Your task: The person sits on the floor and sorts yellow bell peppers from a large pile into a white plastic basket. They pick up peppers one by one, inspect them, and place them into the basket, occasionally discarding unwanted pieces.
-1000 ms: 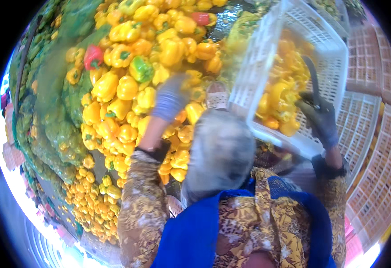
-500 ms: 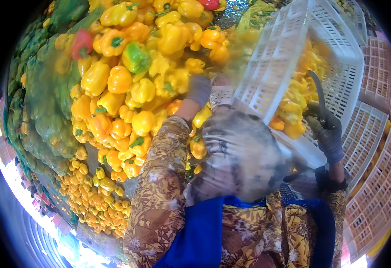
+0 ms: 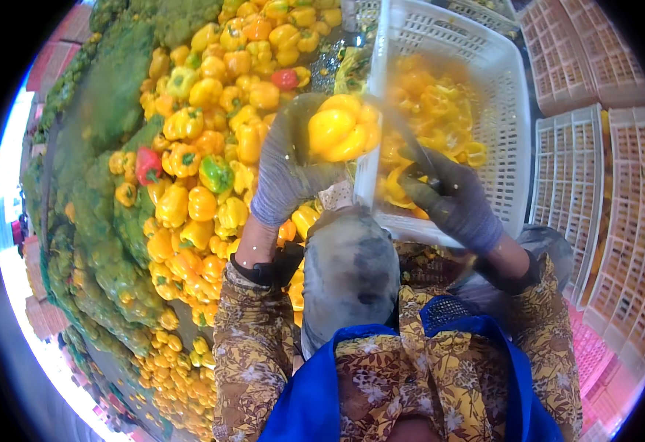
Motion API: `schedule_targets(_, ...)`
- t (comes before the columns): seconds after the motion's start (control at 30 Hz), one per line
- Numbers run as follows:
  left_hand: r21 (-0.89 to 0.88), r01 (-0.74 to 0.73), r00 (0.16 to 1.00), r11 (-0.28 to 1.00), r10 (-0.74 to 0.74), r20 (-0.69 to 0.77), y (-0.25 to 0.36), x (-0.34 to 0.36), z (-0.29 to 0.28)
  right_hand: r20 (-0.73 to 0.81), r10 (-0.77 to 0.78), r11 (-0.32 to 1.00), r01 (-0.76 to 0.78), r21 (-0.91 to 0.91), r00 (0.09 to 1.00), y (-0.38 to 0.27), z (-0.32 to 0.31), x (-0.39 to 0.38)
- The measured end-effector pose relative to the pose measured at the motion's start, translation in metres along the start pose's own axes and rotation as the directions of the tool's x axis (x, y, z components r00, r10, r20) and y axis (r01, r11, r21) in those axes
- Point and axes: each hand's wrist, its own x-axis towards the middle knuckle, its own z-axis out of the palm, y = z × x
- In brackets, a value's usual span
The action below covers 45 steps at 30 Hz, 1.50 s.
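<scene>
My gloved left hand (image 3: 282, 173) grips a large yellow pepper (image 3: 337, 131) just left of a white plastic crate (image 3: 508, 96). My gloved right hand (image 3: 451, 197) is closed around the handle of a knife (image 3: 417, 151); its long, blurred blade reaches up beside the pepper's right side, and I cannot tell whether they touch. Inside the crate lie many yellow pepper pieces (image 3: 436, 110). Behind my left hand spreads a heap of mostly yellow peppers (image 3: 201, 202), with a few red and green ones among them.
Green netted produce (image 3: 101, 221) runs along the left. Pale slatted crates (image 3: 565, 191) stand at the right, over a pink one (image 3: 587, 353) lower down. A shoe (image 3: 335, 197) shows beyond my knee (image 3: 348, 272). More small yellow peppers (image 3: 182, 376) lie at lower left.
My left hand has come up from the heap with a yellow pepper. My right hand and knife have moved left toward it. The whole view has shifted, the crate appearing further left.
</scene>
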Motion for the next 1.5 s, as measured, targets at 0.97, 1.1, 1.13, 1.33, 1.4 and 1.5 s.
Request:
schedule_targets(0.97,0.773,-0.382,0.924,0.507,0.227,0.308,0.104,0.012,0.086,0.024,-0.204,0.978,0.202,0.046,0.979,0.030,-0.022,-0.046)
schedule_targets(1.1,0.893,-0.330,0.935,0.307,0.236,0.264,0.106,0.013,0.101,-0.001,-0.228,0.972,0.228,-0.056,0.974,0.020,-0.029,-0.046)
schedule_targets(1.13,0.892,-0.326,0.931,0.313,0.271,0.245,0.105,0.014,0.102,-0.022,-0.250,0.965,0.247,-0.086,0.968,0.020,-0.028,-0.046)
schedule_targets(1.33,0.302,-0.062,0.972,0.951,0.126,-0.197,0.097,0.020,0.093,-0.073,-0.264,0.896,0.216,-0.389,0.962,0.015,-0.022,-0.046)
schedule_targets(1.4,0.269,-0.003,0.961,0.963,0.077,-0.267,0.099,0.021,0.089,0.038,-0.176,0.852,0.171,-0.494,0.984,0.021,-0.025,-0.046)
schedule_targets(1.5,-0.102,-0.035,0.947,0.994,0.000,-0.320,0.112,0.026,0.090,0.205,0.016,0.821,0.104,-0.561,0.979,0.023,-0.039,-0.045)
